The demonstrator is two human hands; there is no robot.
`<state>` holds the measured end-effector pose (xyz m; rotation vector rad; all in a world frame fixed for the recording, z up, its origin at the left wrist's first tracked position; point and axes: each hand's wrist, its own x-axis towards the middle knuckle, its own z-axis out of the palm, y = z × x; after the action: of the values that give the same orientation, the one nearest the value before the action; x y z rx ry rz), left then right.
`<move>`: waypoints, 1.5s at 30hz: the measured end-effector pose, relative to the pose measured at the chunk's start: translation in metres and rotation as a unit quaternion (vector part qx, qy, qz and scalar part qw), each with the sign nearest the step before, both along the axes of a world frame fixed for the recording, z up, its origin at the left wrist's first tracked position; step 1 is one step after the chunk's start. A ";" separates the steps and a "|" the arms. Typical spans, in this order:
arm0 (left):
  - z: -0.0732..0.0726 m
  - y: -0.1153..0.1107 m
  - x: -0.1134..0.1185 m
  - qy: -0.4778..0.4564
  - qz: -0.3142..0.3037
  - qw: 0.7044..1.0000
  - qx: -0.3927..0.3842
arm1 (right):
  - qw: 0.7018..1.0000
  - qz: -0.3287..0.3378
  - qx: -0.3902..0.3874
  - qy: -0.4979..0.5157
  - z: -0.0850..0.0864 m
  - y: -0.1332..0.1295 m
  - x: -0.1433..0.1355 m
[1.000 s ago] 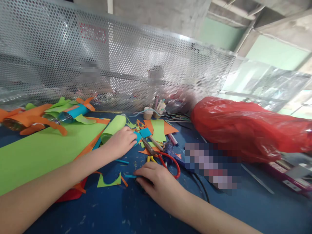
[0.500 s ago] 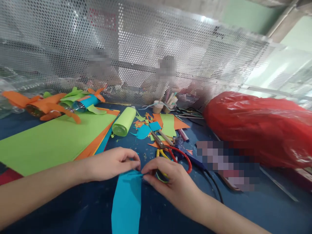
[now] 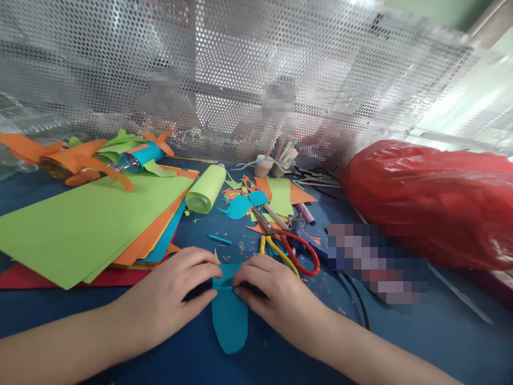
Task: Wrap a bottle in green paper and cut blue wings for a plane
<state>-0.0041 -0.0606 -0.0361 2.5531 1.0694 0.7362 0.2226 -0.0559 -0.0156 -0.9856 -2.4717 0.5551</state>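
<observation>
A blue paper piece (image 3: 230, 326) with a rounded near end lies in front of me, a crease running across its upper part. My left hand (image 3: 182, 283) pinches its left edge at the crease between thumb and fingers. On the opposite edge, my right hand (image 3: 270, 286) pinches the paper the same way. Just beyond my right hand are red-handled scissors (image 3: 298, 248) and yellow-handled scissors (image 3: 280, 251). A thin rolled strip of blue paper (image 3: 219, 240) lies on the table past the left fingertips.
Stacked coloured sheets (image 3: 96, 224) lie at the left, with paper-wrapped bottles (image 3: 72, 158) behind. A green-wrapped bottle (image 3: 206, 190) and paper scraps (image 3: 240, 206) lie farther back. At the right are a blue glue gun (image 3: 310, 243), its black cable, and a large red plastic bag (image 3: 433, 203).
The blue paper has turned and come down flatter, its rounded end now in full view. My left hand has moved lower and now grips the left edge. The view has shifted slightly.
</observation>
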 end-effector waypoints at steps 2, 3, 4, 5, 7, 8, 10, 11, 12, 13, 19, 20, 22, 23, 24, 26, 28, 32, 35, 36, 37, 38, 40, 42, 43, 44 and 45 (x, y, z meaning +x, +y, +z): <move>-0.005 -0.005 -0.001 0.006 -0.022 0.999 0.027 | 0.999 -0.034 0.009 0.006 0.000 0.003 0.000; -0.006 -0.006 -0.002 0.006 -0.032 0.999 0.039 | 0.999 -0.049 0.014 0.004 0.000 0.004 0.001; -0.006 -0.007 -0.001 0.006 -0.038 0.998 0.048 | 0.998 -0.058 0.017 -0.001 0.000 0.006 0.002; -0.005 -0.008 -0.001 0.005 -0.045 0.997 0.057 | 0.998 -0.064 0.018 -0.006 0.000 0.007 0.002; -0.001 -0.009 -0.001 0.011 -0.059 0.996 0.067 | 0.997 -0.070 0.018 -0.010 -0.002 0.009 0.003; 0.002 -0.010 -0.002 0.021 -0.070 0.995 0.070 | 0.997 -0.072 0.016 -0.010 -0.002 0.010 0.003; 0.006 -0.014 -0.003 0.043 -0.088 0.992 0.082 | 0.998 -0.068 0.013 -0.004 -0.003 0.009 0.002; 0.007 -0.015 -0.005 0.054 -0.091 0.990 0.091 | 0.998 -0.063 0.010 -0.001 -0.003 0.009 0.002; 0.008 -0.017 -0.006 0.065 -0.093 0.989 0.100 | 0.998 -0.056 0.006 0.001 -0.003 0.009 0.001; 0.009 -0.018 -0.007 0.075 -0.095 0.986 0.111 | 0.999 -0.049 0.002 0.003 -0.003 0.009 0.001; 0.007 -0.019 -0.011 0.115 -0.104 0.979 0.135 | 0.999 -0.035 -0.009 0.007 -0.001 0.011 0.002; 0.007 -0.018 -0.011 0.122 -0.110 0.977 0.138 | 0.999 -0.035 -0.008 0.003 -0.001 0.012 0.002; 0.008 -0.018 -0.011 0.140 -0.117 0.973 0.142 | 0.999 -0.034 -0.009 -0.006 -0.002 0.012 0.003; 0.008 -0.018 -0.011 0.147 -0.118 0.972 0.143 | 0.999 -0.034 -0.010 -0.009 -0.003 0.012 0.003; 0.008 -0.018 -0.011 0.153 -0.119 0.971 0.142 | 0.999 -0.033 -0.011 -0.010 -0.003 0.012 0.003; 0.009 -0.018 -0.011 0.156 -0.121 0.971 0.137 | 0.999 -0.033 -0.009 -0.010 -0.003 0.013 0.003; 0.008 -0.017 -0.011 0.155 -0.123 0.971 0.133 | 0.999 -0.034 -0.006 -0.008 -0.003 0.013 0.003; 0.004 -0.017 -0.011 0.162 -0.100 0.972 0.135 | 1.000 -0.030 -0.001 -0.008 -0.004 0.013 0.003; 0.000 -0.016 -0.012 0.161 -0.105 0.972 0.133 | 1.000 -0.023 0.008 -0.016 -0.002 0.014 0.005; -0.001 -0.016 -0.012 0.158 -0.110 0.973 0.131 | 0.999 -0.024 0.013 -0.017 0.000 0.014 0.007; -0.002 -0.016 -0.012 0.155 -0.113 0.973 0.128 | 0.999 -0.030 0.021 -0.018 0.003 0.015 0.009; -0.002 -0.015 -0.012 0.150 -0.115 0.974 0.124 | 0.998 -0.043 0.032 -0.021 0.006 0.017 0.011; -0.001 -0.014 -0.011 0.139 -0.117 0.976 0.121 | 0.992 -0.093 0.064 -0.049 0.014 0.020 0.018; 0.000 -0.014 -0.011 0.139 -0.118 0.976 0.120 | 0.975 -0.159 0.105 -0.117 0.021 0.023 0.025; 0.000 -0.013 -0.010 0.140 -0.118 0.975 0.123 | 0.961 -0.192 0.123 -0.158 0.023 0.025 0.028; 0.001 -0.013 -0.010 0.142 -0.118 0.975 0.126 | 0.945 -0.220 0.135 -0.199 0.025 0.026 0.031; 0.001 -0.013 -0.010 0.144 -0.118 0.974 0.130 | 0.931 -0.240 0.142 -0.234 0.026 0.027 0.033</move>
<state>-0.0139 -0.0733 -0.0354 3.0154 0.7659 0.4797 0.2559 -0.0292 0.0100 -1.6697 -2.4444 -0.2199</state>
